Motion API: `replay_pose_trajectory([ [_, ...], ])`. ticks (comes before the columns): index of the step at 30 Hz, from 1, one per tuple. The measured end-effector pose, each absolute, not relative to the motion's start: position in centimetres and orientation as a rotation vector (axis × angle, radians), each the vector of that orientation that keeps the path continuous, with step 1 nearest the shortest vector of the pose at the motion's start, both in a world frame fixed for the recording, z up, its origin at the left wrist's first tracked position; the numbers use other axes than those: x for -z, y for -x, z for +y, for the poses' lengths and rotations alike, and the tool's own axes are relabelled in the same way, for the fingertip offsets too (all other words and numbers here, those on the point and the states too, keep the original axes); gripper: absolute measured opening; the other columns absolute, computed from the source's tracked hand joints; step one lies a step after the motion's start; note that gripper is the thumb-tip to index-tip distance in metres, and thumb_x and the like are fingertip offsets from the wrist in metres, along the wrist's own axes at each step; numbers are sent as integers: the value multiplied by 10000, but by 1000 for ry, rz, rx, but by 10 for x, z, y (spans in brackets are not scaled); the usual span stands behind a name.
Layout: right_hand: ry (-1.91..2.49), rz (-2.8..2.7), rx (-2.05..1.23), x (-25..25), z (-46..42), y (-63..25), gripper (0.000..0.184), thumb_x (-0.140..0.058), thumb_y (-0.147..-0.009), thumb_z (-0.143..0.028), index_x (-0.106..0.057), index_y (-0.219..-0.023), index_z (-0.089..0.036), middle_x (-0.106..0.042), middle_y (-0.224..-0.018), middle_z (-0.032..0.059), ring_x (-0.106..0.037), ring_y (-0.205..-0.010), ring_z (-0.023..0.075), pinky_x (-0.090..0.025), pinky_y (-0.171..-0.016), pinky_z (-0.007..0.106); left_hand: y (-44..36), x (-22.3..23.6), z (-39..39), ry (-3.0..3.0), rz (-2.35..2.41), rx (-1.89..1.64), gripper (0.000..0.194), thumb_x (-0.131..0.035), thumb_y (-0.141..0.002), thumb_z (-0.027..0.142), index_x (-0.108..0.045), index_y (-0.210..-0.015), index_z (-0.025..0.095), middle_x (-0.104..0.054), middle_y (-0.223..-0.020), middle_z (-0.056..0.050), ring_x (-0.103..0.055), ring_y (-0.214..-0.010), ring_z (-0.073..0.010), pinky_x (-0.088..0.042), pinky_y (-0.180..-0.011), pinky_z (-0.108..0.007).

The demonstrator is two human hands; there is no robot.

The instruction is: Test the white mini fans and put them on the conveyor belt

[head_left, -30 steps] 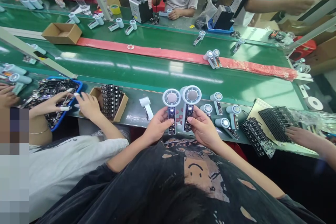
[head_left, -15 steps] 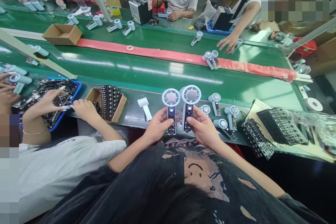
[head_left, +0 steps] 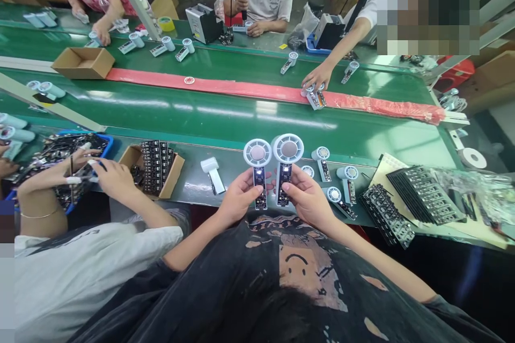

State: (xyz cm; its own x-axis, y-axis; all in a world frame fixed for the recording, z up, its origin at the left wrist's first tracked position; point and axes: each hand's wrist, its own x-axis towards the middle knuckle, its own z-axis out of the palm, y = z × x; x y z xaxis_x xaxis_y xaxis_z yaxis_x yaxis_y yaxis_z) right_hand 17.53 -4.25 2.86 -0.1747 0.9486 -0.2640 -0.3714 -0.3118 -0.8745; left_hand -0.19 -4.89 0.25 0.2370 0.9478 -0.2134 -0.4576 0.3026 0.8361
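My left hand point(head_left: 240, 196) is closed round the handle of a light-blue handheld fan point(head_left: 257, 153), its thumb on the bare circuit board. Beside it, my right hand point(head_left: 308, 193) grips a second handheld fan point(head_left: 288, 149) the same way. Both fans stand upright with their round grilles at the top, and a small white light shows on each board. Just right of my right hand, several more fans with bare boards lie on the bench, one of them point(head_left: 323, 162) near the belt. A white fan body point(head_left: 213, 174) lies left of my left hand.
A green conveyor belt point(head_left: 193, 123) with a red strip point(head_left: 241, 87) runs across ahead. On the left stand a carton of circuit boards point(head_left: 171, 177) and a blue tray point(head_left: 107, 144), where a co-worker's hands work. Stacked boards point(head_left: 426, 193) lie at the right. Co-workers sit opposite.
My hands keep holding both fans almost unmoved. Across the belt, a co-worker's hand has moved left onto the pair of fans on the red strip. The view has shifted slightly.
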Motion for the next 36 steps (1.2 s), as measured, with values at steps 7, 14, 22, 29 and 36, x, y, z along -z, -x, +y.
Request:
replay_pose_trajectory([
  [7,1057,-745,-1673,-35,-31,-181,524,-917,-625,-455,-697,-1073,-293,-758,-1056,15,-699,-1044,256,-563,-961,447,-8,-9,-42,-754,884,-1071,606,-857,-724,451,-636,-1210,164,-713,-1250,-173,-718,-1085,-325,-555,-995,-478],
  [14,1134,-724,-1643,-35,-19,-184,553,-925,-567,-527,-649,-963,-257,-760,-885,11,-723,-795,222,-591,-734,370,-16,-14,-39,-772,926,-1058,626,-850,-725,470,-630,-1225,163,-708,-1262,-179,-719,-1087,-324,-551,-1007,-473],
  [22,1149,-733,-1659,-32,-16,-188,583,-926,-542,-563,-633,-941,-254,-758,-851,7,-721,-710,224,-600,-692,383,-23,-16,-41,-751,914,-1096,645,-870,-703,472,-634,-1229,181,-740,-1199,-152,-727,-1071,-313,-545,-1018,-476],
  [29,1164,-726,-1648,-31,-23,-184,581,-925,-547,-557,-651,-955,-247,-754,-866,20,-731,-771,247,-605,-715,397,-19,-15,-47,-777,942,-1078,603,-853,-730,458,-643,-1207,154,-727,-1225,-172,-724,-1079,-321,-555,-1002,-466],
  [36,1184,-710,-1609,-33,-32,-174,588,-926,-540,-562,-652,-953,-246,-752,-852,20,-727,-750,243,-595,-649,367,-10,-15,-51,-762,915,-1067,643,-870,-705,467,-636,-1221,163,-734,-1205,-165,-721,-1082,-323,-567,-980,-455],
])
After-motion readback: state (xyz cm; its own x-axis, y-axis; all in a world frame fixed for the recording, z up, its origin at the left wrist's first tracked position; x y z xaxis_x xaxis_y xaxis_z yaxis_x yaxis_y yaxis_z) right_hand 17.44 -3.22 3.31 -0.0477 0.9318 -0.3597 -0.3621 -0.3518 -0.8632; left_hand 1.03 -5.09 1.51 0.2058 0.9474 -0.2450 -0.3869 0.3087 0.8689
